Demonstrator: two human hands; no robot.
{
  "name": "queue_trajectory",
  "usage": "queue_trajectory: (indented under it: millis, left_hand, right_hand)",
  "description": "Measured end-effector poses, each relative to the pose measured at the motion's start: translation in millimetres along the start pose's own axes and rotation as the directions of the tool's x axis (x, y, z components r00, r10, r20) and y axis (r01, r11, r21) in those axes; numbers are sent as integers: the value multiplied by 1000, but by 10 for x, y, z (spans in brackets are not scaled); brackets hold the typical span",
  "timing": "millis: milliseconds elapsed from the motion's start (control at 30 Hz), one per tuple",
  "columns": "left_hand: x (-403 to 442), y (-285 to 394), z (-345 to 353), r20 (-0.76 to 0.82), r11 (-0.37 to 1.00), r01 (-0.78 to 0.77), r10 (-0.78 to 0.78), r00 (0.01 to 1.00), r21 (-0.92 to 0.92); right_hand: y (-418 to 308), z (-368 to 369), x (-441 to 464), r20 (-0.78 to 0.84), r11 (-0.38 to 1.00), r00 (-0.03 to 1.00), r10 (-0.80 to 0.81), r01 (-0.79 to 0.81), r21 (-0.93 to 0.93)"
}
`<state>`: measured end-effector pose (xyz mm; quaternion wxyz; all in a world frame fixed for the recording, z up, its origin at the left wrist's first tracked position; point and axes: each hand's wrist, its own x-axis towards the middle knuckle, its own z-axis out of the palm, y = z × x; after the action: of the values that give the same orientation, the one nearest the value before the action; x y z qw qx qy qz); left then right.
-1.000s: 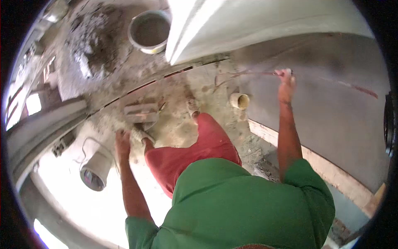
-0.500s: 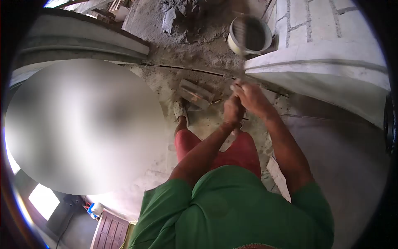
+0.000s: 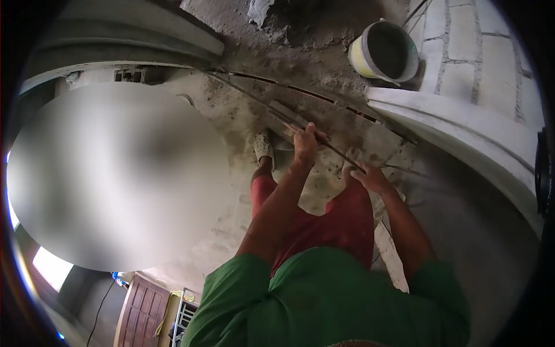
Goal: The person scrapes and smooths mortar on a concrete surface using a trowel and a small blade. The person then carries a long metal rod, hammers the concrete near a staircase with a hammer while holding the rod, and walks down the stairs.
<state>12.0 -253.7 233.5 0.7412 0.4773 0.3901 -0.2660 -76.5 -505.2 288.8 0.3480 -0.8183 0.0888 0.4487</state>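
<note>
A long, thin, straight bar (image 3: 245, 92) runs slantwise from the sill at upper left down to my right hand. My left hand (image 3: 306, 143) is closed around it partway along. Closed on its lower end is my right hand (image 3: 373, 177), above my right foot. Beneath the bar, near my left hand, a rectangular plastering float (image 3: 283, 110) lies on the floor, mostly hidden by the bar and the hand. What the bar is made of cannot be made out.
A bucket (image 3: 363, 58) holding grey mix stands beyond the floor strip, by the block wall (image 3: 462, 52). Curved ledges (image 3: 439, 104) flank the opening. Rough grey rubble (image 3: 289, 17) lies ahead. A brown door (image 3: 141, 306) is at lower left. A blurred oval hides the left side.
The bar has swung from pointing ahead over the bucket to slanting leftward. My hands, close together before, are now apart along it, the right one lower and nearer my body.
</note>
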Motion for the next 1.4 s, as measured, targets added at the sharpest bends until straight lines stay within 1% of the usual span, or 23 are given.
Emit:
queue_trajectory:
  millis: [67,133,200,233,300,367,433,533,633,700,767,833,900,1000,1133,1167,1200,1233,1267,1300,1333,1367,1400]
  left_hand:
    - [273,-256,-37,-19,999,28,-28,999,-15]
    - [653,-426,-74,-40,999,36,-37,998,-29]
    - [993,-640,-144,4,986,145,-146,989,-84]
    - [1163,-672,-174,-6,985,157,-158,987,-77]
    - [1550,-709,-240,-21,979,192,-194,981,-73]
    - [2035,-867,-311,-61,977,188,-194,979,-100]
    - [2406,-967,-364,-101,974,192,-205,974,-120]
    - [2935,-1041,-488,-168,989,145,-147,975,-25]
    - [3458,-1166,-707,-113,988,123,-113,987,88]
    - [3683,-1167,-824,-114,988,153,-150,982,17]
    - [3776,-1089,-868,-134,985,172,-175,975,-30]
    - [3893,-1145,-922,-156,979,188,-199,967,-82]
    - [3951,-1194,-949,-128,992,129,-127,984,5]
    - [3935,-1214,-943,-100,983,131,-119,988,126]
    - [3934,-1305,-1042,-85,997,70,-67,994,36]
    - [3998,-1368,-1198,153,961,-132,172,973,-241]
    - [4186,-1458,-1454,274,917,-196,300,914,-349]
    - [4385,-1552,-1708,387,858,-215,417,823,-466]
    - [4515,-1497,-1806,383,856,-165,381,841,-489]
    - [4587,-1375,-1921,327,895,-89,250,911,-437]
    - [4688,-1284,-2026,275,922,9,105,956,-386]
    - [4809,-1193,-2145,242,931,103,-17,970,-350]
    - [4913,-1141,-2252,229,928,185,-113,967,-323]
  right_hand:
    - [663,206,93,-13,983,988,151,-151,-104]
    - [548,-11,14,142,921,911,388,-385,-50]
    - [858,-40,23,80,975,973,218,-215,-50]
    - [1040,-2,92,94,975,970,223,-220,-42]
    - [1348,89,220,-148,986,986,71,-92,-138]
    - [1378,218,561,-213,991,977,32,-58,-117]
    - [1422,358,950,-353,952,931,-95,-19,-306]
    - [1350,461,1460,-399,945,909,-124,-15,-328]
    - [1633,610,1968,-401,914,899,-178,0,-405]
    - [1721,652,2245,-391,918,915,-105,-62,-392]
    - [1736,638,2466,-351,889,928,-129,-49,-456]
    - [1658,627,2608,-387,919,908,-162,-5,-394]
    - [1747,632,2663,-415,943,901,-121,-26,-331]
    - [1953,638,2705,-381,951,919,-106,-17,-308]
    - [1963,735,2796,-350,947,934,-67,-50,-317]
    - [1974,808,2921,-324,929,938,-122,-7,-371]
    - [1946,840,3024,-298,906,940,-168,28,-423]
    - [1593,769,3125,-289,977,957,38,-96,-188]
    - [1830,907,3358,-220,952,975,-11,-57,-299]
    - [1598,829,3378,-238,974,971,-27,-29,-226]
    - [1539,808,3523,-207,970,978,41,-88,-226]
    - [1631,823,3724,-161,974,986,42,-76,-213]
    - [1690,888,3834,-315,979,949,-3,-61,-192]
